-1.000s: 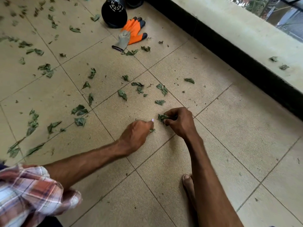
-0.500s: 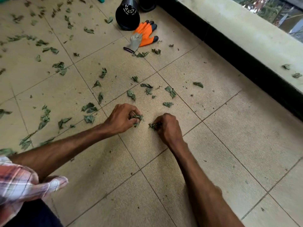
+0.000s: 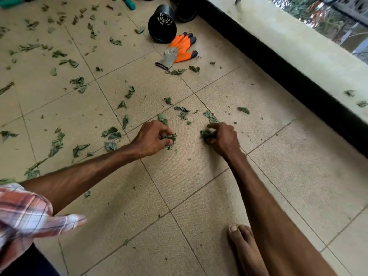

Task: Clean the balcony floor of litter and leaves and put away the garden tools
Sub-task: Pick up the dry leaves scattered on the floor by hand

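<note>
Head view: within the last second the left hand has gone from picking at the tile to curling its fingers round a wad of leaves, while the right hand keeps its own wad clamped at frame centre. Gathering seems to be advancing, yet scattered leaves fill the upper left and the gloves lie untouched. No writing is legible.

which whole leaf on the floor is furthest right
The lone leaf past the right hand, toward the black wall base; the rest lie further left.
</note>
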